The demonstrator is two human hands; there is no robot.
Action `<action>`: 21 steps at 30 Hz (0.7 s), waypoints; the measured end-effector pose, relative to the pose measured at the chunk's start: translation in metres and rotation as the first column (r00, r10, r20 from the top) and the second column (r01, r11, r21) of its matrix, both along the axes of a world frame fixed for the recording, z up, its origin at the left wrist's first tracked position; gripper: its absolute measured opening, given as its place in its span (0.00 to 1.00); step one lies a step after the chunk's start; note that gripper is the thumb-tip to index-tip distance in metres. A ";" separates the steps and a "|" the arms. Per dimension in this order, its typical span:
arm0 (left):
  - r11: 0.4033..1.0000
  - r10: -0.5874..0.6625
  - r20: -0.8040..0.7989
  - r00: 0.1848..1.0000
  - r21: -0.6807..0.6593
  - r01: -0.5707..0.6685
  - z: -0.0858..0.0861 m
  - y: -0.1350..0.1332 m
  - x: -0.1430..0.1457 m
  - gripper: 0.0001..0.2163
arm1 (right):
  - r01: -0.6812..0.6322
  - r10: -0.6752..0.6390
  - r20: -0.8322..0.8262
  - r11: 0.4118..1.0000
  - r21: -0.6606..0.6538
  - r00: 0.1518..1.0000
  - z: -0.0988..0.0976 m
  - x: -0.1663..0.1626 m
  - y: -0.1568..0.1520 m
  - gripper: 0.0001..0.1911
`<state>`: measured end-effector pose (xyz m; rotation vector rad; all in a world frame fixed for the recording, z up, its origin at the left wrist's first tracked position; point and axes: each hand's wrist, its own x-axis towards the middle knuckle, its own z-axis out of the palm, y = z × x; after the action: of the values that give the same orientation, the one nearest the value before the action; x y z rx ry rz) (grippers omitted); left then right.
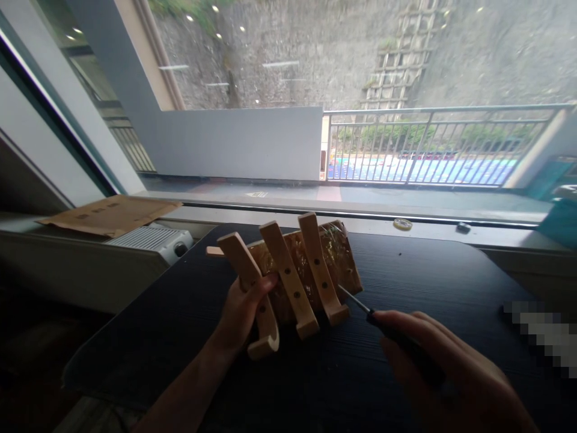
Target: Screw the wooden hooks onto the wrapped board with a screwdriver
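Observation:
A wooden coat rack (293,273) with three hook arms lies tilted on the black table (428,282); its back board is wrapped in clear plastic. My left hand (243,313) is closed around the leftmost hook arm and steadies the rack. My right hand (446,367) grips a screwdriver (360,305) by its dark handle. The thin metal shaft points up and left, its tip close to the lower part of the rightmost hook arm.
A window sill runs behind the table with a roll of tape (402,224) and a small dark object (463,227) on it. Flat cardboard (108,214) and a white appliance (153,239) lie at the left. A teal object (561,219) is at the far right.

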<state>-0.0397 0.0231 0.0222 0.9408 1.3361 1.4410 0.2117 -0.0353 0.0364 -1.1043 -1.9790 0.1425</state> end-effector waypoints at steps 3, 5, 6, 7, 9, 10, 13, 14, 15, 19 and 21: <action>0.998 0.062 -0.157 0.986 0.031 -0.058 -0.003 -0.006 0.002 0.22 | -0.065 0.052 0.168 0.995 0.076 0.984 0.010 0.000 0.003 0.12; 0.998 0.056 -0.191 0.980 0.029 -0.051 -0.004 -0.008 0.002 0.22 | -0.067 0.047 0.207 0.994 0.087 0.977 0.013 -0.003 0.004 0.11; 0.999 0.049 -0.190 0.981 0.029 -0.044 -0.004 -0.009 0.002 0.23 | -0.070 0.050 0.212 0.994 0.085 0.976 0.013 -0.005 0.003 0.11; 0.999 0.045 -0.187 0.981 0.031 -0.040 -0.004 -0.009 0.002 0.23 | -0.074 0.056 0.212 0.994 0.080 0.976 0.012 -0.007 0.003 0.11; 0.999 0.042 -0.187 0.982 0.035 -0.036 -0.003 -0.010 0.002 0.24 | -0.076 0.060 0.208 0.995 0.072 0.976 0.011 -0.010 0.003 0.10; 0.999 0.043 -0.191 0.981 0.039 -0.037 -0.002 -0.010 0.002 0.23 | -0.076 0.060 0.207 0.995 0.071 0.976 0.010 -0.011 0.003 0.09; 0.998 0.045 -0.205 0.978 0.041 -0.038 -0.001 -0.011 0.003 0.23 | -0.075 0.059 0.209 0.995 0.069 0.976 0.010 -0.015 0.005 0.09; 0.998 0.046 -0.205 0.978 0.042 -0.038 0.000 -0.011 0.003 0.24 | -0.073 0.058 0.212 0.995 0.065 0.976 0.011 -0.016 0.005 0.09; 0.998 0.047 -0.206 0.978 0.043 -0.039 0.000 -0.011 0.003 0.24 | -0.068 0.053 0.217 0.996 0.062 0.975 0.012 -0.017 0.005 0.10; 0.999 0.013 -0.247 0.969 0.043 -0.002 0.004 -0.015 0.006 0.22 | -0.054 0.014 0.301 0.991 0.123 0.954 0.013 -0.020 0.004 0.10; 0.998 -0.008 -0.294 0.956 0.056 0.026 0.007 -0.022 0.007 0.22 | -0.070 0.012 0.350 0.986 0.153 0.937 0.011 -0.020 0.001 0.11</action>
<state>-0.0326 0.0010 0.0291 1.2404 1.5014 1.3711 0.1912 -0.0344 0.0475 -1.0351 -2.2817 -0.2061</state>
